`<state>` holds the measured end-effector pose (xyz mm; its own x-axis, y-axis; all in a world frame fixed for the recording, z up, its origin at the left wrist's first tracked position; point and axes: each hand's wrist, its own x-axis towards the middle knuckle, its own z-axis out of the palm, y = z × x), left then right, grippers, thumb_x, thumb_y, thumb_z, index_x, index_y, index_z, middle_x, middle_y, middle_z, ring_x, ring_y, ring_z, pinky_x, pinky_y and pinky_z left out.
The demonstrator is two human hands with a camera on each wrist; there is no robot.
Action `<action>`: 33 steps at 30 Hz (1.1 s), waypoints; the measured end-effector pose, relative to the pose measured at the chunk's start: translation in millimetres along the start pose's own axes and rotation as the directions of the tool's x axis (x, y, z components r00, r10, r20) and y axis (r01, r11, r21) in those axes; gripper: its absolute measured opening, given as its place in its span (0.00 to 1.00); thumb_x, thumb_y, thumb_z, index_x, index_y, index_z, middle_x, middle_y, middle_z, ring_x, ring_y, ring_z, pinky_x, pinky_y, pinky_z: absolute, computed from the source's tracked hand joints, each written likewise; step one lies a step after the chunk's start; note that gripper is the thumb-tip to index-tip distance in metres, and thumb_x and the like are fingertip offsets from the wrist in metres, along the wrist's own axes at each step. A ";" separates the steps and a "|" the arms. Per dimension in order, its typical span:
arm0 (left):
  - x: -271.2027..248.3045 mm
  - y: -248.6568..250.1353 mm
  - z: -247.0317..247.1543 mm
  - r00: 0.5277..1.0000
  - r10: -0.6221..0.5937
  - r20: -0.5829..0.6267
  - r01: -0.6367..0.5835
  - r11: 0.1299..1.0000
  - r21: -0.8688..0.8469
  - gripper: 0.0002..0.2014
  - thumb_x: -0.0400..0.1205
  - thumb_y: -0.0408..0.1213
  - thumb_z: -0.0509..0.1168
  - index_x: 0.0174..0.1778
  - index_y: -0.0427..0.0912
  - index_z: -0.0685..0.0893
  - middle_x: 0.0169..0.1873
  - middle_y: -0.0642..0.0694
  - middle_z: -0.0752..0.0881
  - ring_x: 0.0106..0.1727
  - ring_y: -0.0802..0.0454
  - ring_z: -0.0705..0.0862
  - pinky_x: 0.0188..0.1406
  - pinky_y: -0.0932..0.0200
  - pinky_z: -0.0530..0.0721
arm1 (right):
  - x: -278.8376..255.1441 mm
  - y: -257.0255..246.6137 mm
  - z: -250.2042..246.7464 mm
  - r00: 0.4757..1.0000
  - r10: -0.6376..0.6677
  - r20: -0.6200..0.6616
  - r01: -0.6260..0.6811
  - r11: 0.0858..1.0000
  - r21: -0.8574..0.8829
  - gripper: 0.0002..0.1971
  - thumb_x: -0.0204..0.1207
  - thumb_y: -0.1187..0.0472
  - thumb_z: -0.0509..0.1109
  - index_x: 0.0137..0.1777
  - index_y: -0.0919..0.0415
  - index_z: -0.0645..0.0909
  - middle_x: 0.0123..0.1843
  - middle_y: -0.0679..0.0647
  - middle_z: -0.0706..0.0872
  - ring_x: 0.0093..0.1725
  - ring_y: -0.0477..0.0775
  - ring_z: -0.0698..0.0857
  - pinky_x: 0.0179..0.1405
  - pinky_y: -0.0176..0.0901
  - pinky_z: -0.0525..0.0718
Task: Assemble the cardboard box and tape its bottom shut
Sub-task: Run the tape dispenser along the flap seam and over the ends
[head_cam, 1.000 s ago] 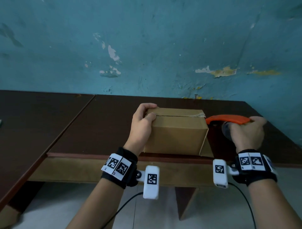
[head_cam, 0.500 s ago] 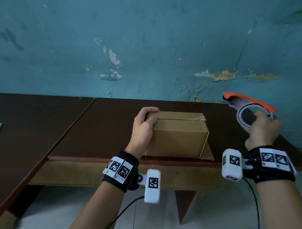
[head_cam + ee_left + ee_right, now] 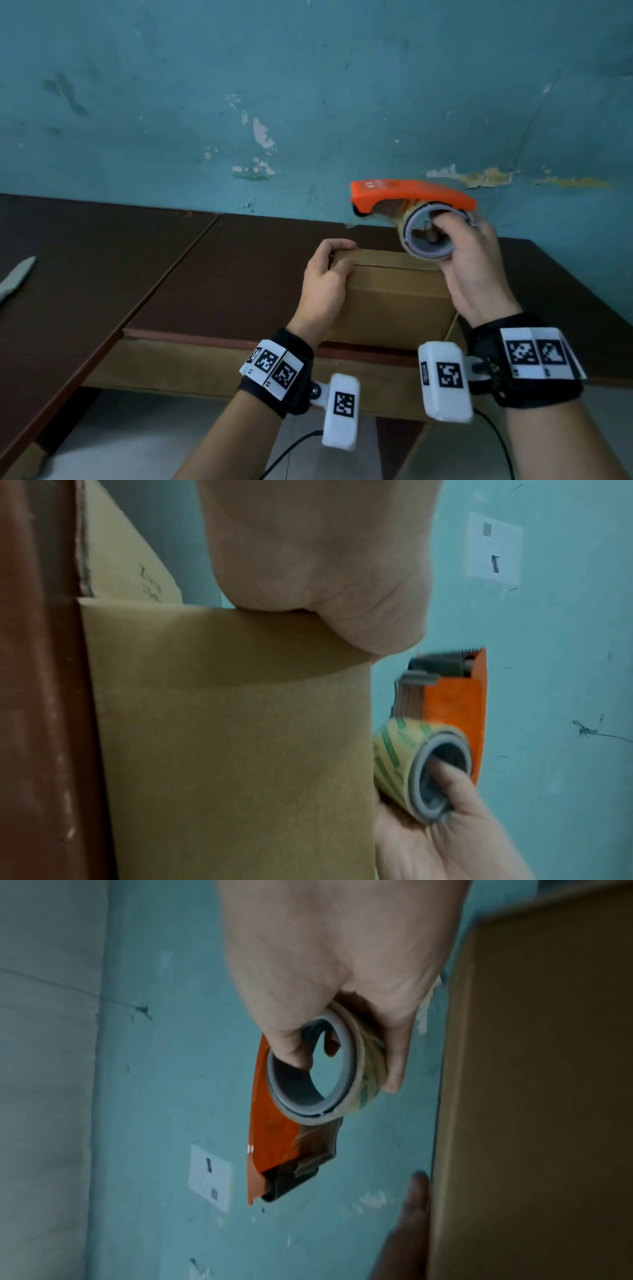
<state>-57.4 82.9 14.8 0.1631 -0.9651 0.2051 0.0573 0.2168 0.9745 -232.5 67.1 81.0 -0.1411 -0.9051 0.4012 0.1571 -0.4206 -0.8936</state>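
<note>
**Hands on box and tape dispenser: dispenser raised above box top**

Hands first. Left hand [image 3: 325, 284] grips the upper left corner of the cardboard box [image 3: 394, 301]: fingers curl over the top edge, thumb lies against the near face. Right hand [image 3: 469, 270] holds the tape dispenser [image 3: 411, 195] by its roll [image 3: 424, 236], fingers hooked inside the grey core and thumb outside on the tape; the orange guard points left, clear of the box top.

Box stands on the dark brown worktop [image 3: 222, 281], at its near edge, closed flaps up with the seam running left to right.

Visibility: the right end of the box top is covered by the right hand and roll in the head view, so tape on that end cannot be checked. Left fingertips lie behind the box edge. Both wrist views are blurred; the left wrist view shows the serrated cutter [image 3: 452, 651], the right wrist view one dark, out-of-focus left finger [image 3: 416, 1199] beside the box. A pale object [image 3: 15, 279] at the far left of the worktop is cut off and cannot be identified.

Change since half a second ago: the dispenser has come in from well right of the box to above its right part, guard turned leftward. Left hand and box are unchanged.
</note>
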 end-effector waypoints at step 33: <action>2.8 12.1 -42.6 0.988 -0.154 -0.021 0.151 0.983 -0.103 0.10 0.82 0.24 0.63 0.35 0.36 0.84 0.30 0.43 0.79 0.35 0.48 0.76 0.43 0.51 0.76 | -7.2 17.3 18.8 0.986 0.053 0.158 -0.016 0.974 -0.227 0.11 0.76 0.71 0.75 0.58 0.65 0.85 0.53 0.66 0.90 0.53 0.60 0.91 0.56 0.49 0.88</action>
<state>-14.3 89.1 23.3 0.1730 -0.9836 0.0508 0.1821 0.0827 0.9798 -210.3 65.2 66.4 0.0232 -0.9247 0.3799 -0.0670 -0.3806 -0.9223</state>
